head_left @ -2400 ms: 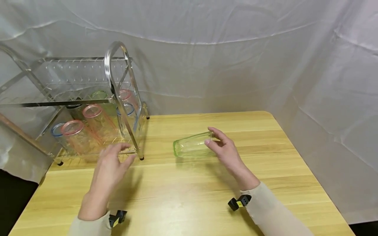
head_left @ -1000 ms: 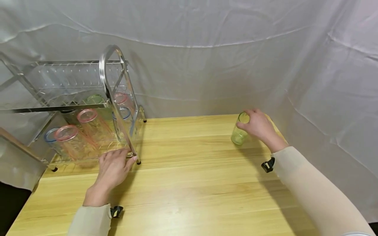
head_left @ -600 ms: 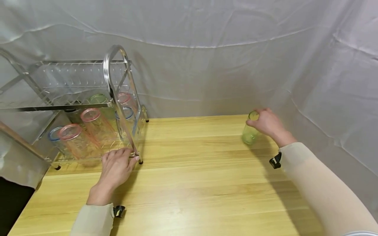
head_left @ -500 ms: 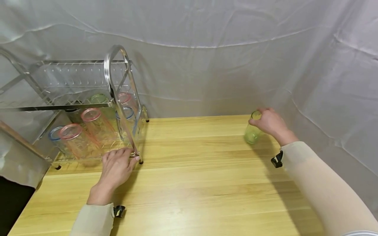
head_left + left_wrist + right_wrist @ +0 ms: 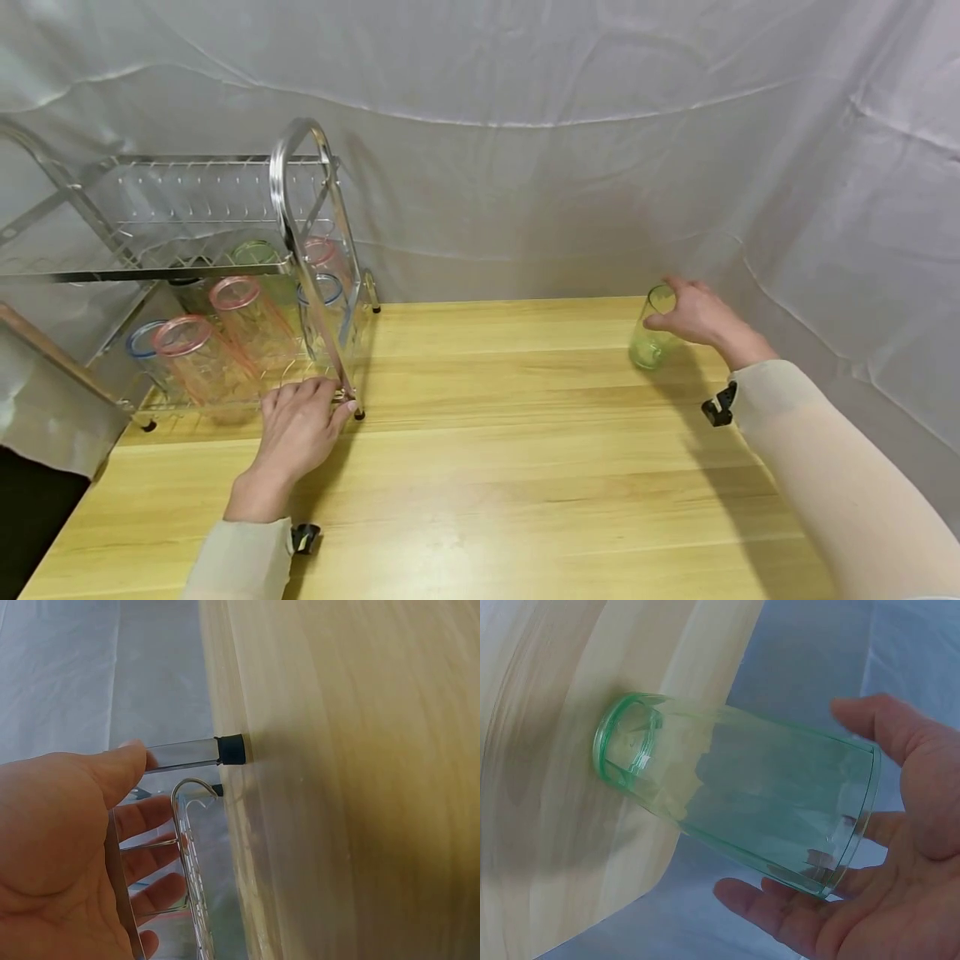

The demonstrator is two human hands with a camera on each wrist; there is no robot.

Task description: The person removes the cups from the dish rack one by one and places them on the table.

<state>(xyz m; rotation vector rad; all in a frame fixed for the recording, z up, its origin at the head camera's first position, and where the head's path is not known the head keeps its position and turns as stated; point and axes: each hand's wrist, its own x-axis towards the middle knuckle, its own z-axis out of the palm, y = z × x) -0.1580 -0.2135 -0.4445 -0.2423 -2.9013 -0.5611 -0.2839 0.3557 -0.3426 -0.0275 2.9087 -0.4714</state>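
A clear green drinking glass [image 5: 647, 348] stands upright on the wooden table at the back right. My right hand [image 5: 701, 318] is around its upper part with fingers spread. In the right wrist view a gap shows between the thumb [image 5: 877, 724] and the glass wall, while the other fingers sit beside and behind the rim. At the left, my left hand [image 5: 296, 429] grips the lower front corner of a metal dish rack [image 5: 278, 179]. Its thumb lies on the rack's leg [image 5: 187, 754], and its fingers curl behind the bottom rail.
Several glasses fill the rack's lower shelf, among them a pink-rimmed glass [image 5: 183, 337] and a blue-rimmed glass [image 5: 146, 337]. A grey cloth [image 5: 525, 200] hangs behind the table [image 5: 480, 467] and along its right side.
My right hand has carried the green glass from mid-table to the back right, turning it from sideways to upright, and its fingers have spread. My left hand has come down onto the rack's corner.
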